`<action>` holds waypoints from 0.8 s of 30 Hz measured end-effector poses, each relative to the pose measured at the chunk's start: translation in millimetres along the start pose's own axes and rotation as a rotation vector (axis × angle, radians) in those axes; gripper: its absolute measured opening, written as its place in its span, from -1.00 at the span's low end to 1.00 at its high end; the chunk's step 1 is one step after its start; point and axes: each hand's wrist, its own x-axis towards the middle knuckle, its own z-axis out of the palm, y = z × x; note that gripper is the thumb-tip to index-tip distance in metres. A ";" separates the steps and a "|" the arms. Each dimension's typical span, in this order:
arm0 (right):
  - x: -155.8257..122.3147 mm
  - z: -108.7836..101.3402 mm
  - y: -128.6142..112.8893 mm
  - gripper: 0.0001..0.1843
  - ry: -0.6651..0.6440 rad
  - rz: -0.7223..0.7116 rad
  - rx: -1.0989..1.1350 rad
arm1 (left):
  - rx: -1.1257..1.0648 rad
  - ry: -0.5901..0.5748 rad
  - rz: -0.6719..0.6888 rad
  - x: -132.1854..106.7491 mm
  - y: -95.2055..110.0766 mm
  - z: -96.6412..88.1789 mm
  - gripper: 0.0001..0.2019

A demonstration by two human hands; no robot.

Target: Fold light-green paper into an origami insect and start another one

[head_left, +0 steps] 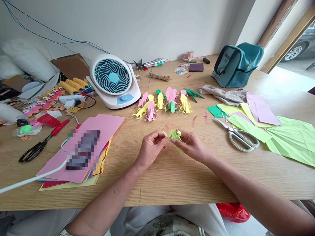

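A light green folded paper figure (176,135) is held between both hands above the table's front half. My left hand (153,145) pinches a pointed tip at its left side. Around the body of the figure, my right hand (191,145) closes with thumb in front; its other fingers are partly hidden behind the paper. Just beyond the hands stands a cluster of finished-looking folded paper figures in pink (171,95), yellow (186,104) and green (193,94).
Scissors (240,138) lie right, by light green paper sheets (296,140) and a grey cloth (222,94). Left are a pink paper stack (105,124), a blurred-out dark object on it, a red-handled whisk-like tool (47,140) and a fan (113,78). A teal bag (234,67) stands back right.
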 end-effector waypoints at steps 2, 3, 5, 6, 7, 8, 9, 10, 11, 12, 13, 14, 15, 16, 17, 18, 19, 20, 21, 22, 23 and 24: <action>-0.6 1.0 -1.6 -0.69 0.030 -0.039 -0.098 | -0.038 0.009 -0.020 -0.2 0.7 1.2 -0.77; -0.8 1.5 -2.7 -0.69 0.049 -0.063 -0.146 | -0.057 0.012 -0.030 -0.3 0.8 1.7 -0.77; -1.0 2.9 -4.4 -0.68 0.075 -0.105 -0.209 | -0.081 0.015 -0.047 -0.6 -0.1 2.7 -0.76; -0.9 3.9 -5.1 -0.69 0.080 -0.116 -0.219 | -0.083 0.022 -0.048 -0.8 -1.2 3.1 -0.76; -0.7 5.0 -5.5 -0.70 0.083 -0.115 -0.220 | -0.079 0.031 -0.045 -1.0 -2.5 3.5 -0.76; -0.5 6.2 -5.7 -0.70 0.085 -0.104 -0.217 | -0.072 0.043 -0.036 -1.2 -3.9 3.9 -0.77; -0.3 7.5 -5.7 -0.70 0.092 -0.083 -0.211 | -0.063 0.054 -0.023 -1.4 -5.2 4.4 -0.78; -0.1 8.8 -5.6 -0.70 0.101 -0.058 -0.202 | -0.054 0.062 -0.011 -1.6 -6.2 4.9 -0.78; 0.0 10.1 -5.5 -0.69 0.112 -0.034 -0.191 | -0.047 0.067 -0.003 -1.9 -6.9 5.4 -0.79; 0.0 11.1 -5.3 -0.68 0.119 -0.016 -0.180 | -0.045 0.068 -0.003 -2.2 -7.2 6.0 -0.78; 0.0 11.9 -5.2 -0.68 0.123 -0.008 -0.172 | -0.049 0.068 -0.012 -2.5 -7.1 6.4 -0.78; -0.1 12.5 -5.2 -0.68 0.127 -0.009 -0.169 | -0.057 0.067 -0.026 -2.8 -6.7 6.8 -0.77; -0.3 12.9 -5.2 -0.68 0.131 -0.017 -0.170 | -0.063 0.064 -0.044 -3.1 -6.1 6.9 -0.76; -0.5 13.1 -5.4 -0.69 0.135 -0.029 -0.175 | -0.064 0.057 -0.060 -3.4 -5.5 6.9 -0.75; -0.7 13.2 -5.6 -0.69 0.139 -0.043 -0.183 | -0.055 0.047 -0.072 -3.6 -5.1 6.6 -0.73; -0.9 13.2 -5.8 -0.70 0.144 -0.059 -0.195 | -0.039 0.033 -0.081 -3.6 -5.0 6.1 -0.72; -1.0 13.2 -6.0 -0.71 0.150 -0.076 -0.212 | -0.021 0.020 -0.088 -3.6 -5.2 5.5 -0.71; -1.0 13.2 -6.2 -0.72 0.156 -0.091 -0.232 | -0.007 0.010 -0.095 -3.5 -5.6 4.7 -0.70; -1.0 13.3 -6.2 -0.72 0.163 -0.104 -0.253 | 0.004 0.001 -0.099 -3.4 -6.3 3.9 -0.70; -1.0 13.5 -6.1 -0.72 0.172 -0.114 -0.270 | 0.012 -0.007 -0.097 -3.3 -7.0 3.2 -0.70; -1.0 13.7 -5.9 -0.72 0.182 -0.120 -0.283 | 0.023 -0.014 -0.088 -3.3 -7.7 2.6 -0.70; -1.1 13.9 -5.6 -0.71 0.189 -0.127 -0.290 | 0.039 -0.021 -0.072 -3.3 -8.2 2.2 -0.71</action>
